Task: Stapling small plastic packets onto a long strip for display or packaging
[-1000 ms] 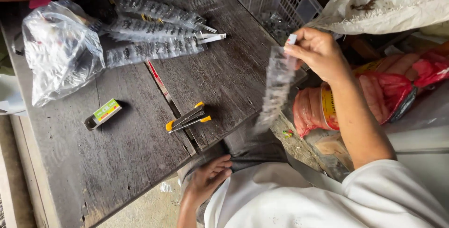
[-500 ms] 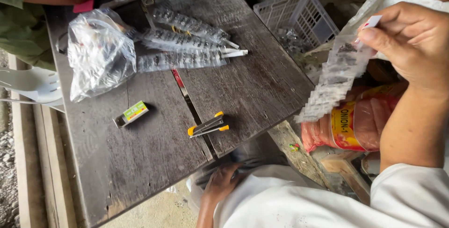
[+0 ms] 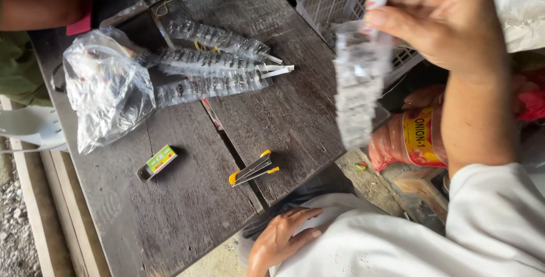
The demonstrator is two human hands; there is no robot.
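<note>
hanging top-down, long plastic strip [image 3: 356, 81] pinched by right hand [image 3: 445, 18]

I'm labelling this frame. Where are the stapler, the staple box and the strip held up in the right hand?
stapler [image 3: 252, 170], head view, middle of its metal body
staple box [image 3: 157, 162], head view, its green-and-yellow top
strip [image 3: 356, 84], head view, middle of the hanging clear plastic
</note>
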